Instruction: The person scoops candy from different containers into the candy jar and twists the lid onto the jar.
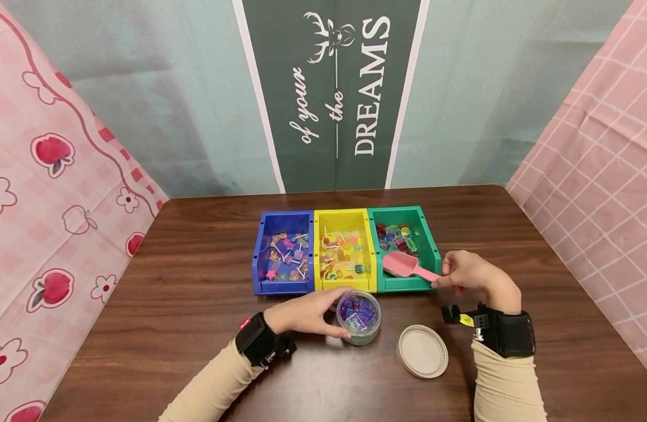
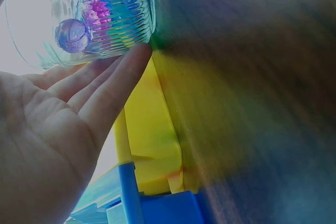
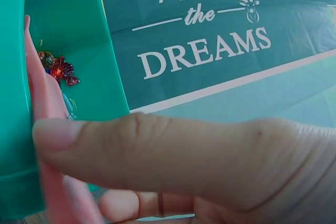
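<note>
My right hand pinches the handle of a pink scoop, its blade inside the green bin near the front wall. In the right wrist view the thumb lies across the pink handle. Small colourful pieces lie behind the scoop in that bin. My left hand holds a clear ribbed jar from its left side, thumb in front and fingers behind. Purple and blue pieces show through the open top. The left wrist view shows the fingers along the jar wall.
A blue bin and a yellow bin adjoin the green one, both holding small candy-like pieces. A round pale lid lies on the brown wooden table, right of the jar. Printed cloths hang behind and at both sides.
</note>
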`<act>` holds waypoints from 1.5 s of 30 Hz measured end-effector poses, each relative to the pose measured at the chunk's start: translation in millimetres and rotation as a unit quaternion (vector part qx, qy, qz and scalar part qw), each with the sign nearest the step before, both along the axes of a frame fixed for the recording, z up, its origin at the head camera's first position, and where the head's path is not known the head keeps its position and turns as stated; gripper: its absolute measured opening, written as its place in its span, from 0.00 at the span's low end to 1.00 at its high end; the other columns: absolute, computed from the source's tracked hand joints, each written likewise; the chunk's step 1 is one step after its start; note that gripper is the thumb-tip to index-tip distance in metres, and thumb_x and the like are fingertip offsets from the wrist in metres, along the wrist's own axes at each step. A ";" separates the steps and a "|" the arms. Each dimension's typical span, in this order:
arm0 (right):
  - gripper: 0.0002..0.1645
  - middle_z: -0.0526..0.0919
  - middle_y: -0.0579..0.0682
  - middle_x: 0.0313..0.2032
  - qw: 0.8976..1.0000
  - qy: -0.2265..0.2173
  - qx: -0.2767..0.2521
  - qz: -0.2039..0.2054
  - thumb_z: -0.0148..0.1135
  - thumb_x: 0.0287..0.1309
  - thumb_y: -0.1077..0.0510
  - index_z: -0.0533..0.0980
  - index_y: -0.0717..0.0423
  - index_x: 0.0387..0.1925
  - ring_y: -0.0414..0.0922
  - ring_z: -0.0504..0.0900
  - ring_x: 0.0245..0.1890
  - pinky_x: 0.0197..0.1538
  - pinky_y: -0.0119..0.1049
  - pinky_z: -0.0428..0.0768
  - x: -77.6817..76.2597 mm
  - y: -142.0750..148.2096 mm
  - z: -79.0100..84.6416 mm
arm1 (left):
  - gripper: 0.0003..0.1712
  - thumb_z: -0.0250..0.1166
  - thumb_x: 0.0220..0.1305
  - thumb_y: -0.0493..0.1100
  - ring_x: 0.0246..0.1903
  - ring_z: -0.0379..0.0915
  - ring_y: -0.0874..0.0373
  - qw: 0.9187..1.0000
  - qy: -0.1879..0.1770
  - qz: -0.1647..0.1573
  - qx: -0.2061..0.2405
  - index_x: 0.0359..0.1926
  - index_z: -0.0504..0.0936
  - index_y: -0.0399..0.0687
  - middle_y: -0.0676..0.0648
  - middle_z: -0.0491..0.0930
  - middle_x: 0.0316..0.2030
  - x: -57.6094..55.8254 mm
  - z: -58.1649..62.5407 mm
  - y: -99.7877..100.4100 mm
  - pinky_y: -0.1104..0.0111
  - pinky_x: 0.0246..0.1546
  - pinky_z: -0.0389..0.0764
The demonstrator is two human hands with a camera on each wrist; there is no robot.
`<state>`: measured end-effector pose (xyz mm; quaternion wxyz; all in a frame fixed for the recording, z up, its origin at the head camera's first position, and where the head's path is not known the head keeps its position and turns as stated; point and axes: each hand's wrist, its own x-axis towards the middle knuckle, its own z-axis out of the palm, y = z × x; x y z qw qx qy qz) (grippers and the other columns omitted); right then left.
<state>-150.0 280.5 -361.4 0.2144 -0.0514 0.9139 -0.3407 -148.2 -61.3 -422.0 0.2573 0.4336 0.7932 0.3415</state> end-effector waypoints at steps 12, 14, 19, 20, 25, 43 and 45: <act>0.20 0.80 0.47 0.16 0.999 -0.022 -0.028 -0.030 0.69 0.48 0.56 0.66 0.63 0.25 0.40 0.73 0.12 0.17 0.29 0.69 3.4 8.4 0.0 | 0.46 0.64 0.56 0.60 0.57 0.67 0.62 1.000 0.013 -0.001 -0.001 0.69 0.55 0.48 0.46 0.70 0.61 0.1 -1.5 0.6 0.65 0.59 0.74; 0.21 0.82 0.48 0.17 0.999 -0.027 -0.029 -0.035 0.69 0.49 0.55 0.66 0.64 0.26 0.41 0.74 0.13 0.17 0.30 0.70 4.2 9.8 0.1 | 0.46 0.64 0.56 0.60 0.57 0.67 0.62 1.000 0.016 -0.001 -0.002 0.69 0.56 0.49 0.47 0.70 0.60 0.4 -1.9 0.1 0.64 0.59 0.74; 0.23 0.82 0.47 0.18 0.999 -0.020 0.003 -0.035 0.68 0.49 0.49 0.68 0.63 0.26 0.42 0.76 0.14 0.19 0.32 0.73 3.9 7.9 1.7 | 0.46 0.64 0.55 0.61 0.58 0.66 0.61 1.000 0.025 0.000 -0.004 0.69 0.56 0.48 0.46 0.70 0.61 0.7 -1.3 -1.5 0.62 0.61 0.73; 0.24 0.82 0.46 0.17 0.999 -0.017 0.012 -0.033 0.68 0.49 0.48 0.69 0.63 0.26 0.42 0.76 0.14 0.19 0.32 0.73 3.7 7.1 2.3 | 0.46 0.64 0.55 0.61 0.58 0.66 0.61 1.000 0.026 0.001 -0.004 0.69 0.56 0.48 0.46 0.70 0.61 0.7 -1.2 -1.6 0.63 0.61 0.72; 0.24 0.77 0.44 0.15 0.998 0.005 0.057 -0.013 0.68 0.48 0.45 0.71 0.61 0.23 0.41 0.77 0.15 0.20 0.33 0.73 4.6 6.1 7.2 | 0.47 0.64 0.55 0.61 0.58 0.66 0.60 1.000 0.026 0.005 -0.010 0.69 0.56 0.47 0.46 0.70 0.62 0.8 -0.4 -1.1 0.62 0.61 0.72; 0.24 0.71 0.43 0.12 0.988 0.049 0.118 0.083 0.70 0.41 0.40 0.72 0.55 0.22 0.39 0.71 0.10 0.21 0.33 0.70 40.4 -22.0 25.1 | 0.47 0.63 0.56 0.61 0.59 0.64 0.60 0.999 0.042 -0.002 -0.008 0.70 0.55 0.47 0.46 0.69 0.62 0.9 -3.3 -0.5 0.61 0.62 0.71; 0.24 0.72 0.44 0.13 0.987 0.043 0.120 0.095 0.71 0.40 0.41 0.73 0.56 0.23 0.39 0.71 0.11 0.22 0.33 0.71 43.9 -25.4 23.2 | 0.47 0.63 0.56 0.61 0.59 0.65 0.61 0.999 0.040 -0.002 -0.007 0.70 0.55 0.47 0.46 0.70 0.62 0.9 -3.2 -1.2 0.62 0.62 0.71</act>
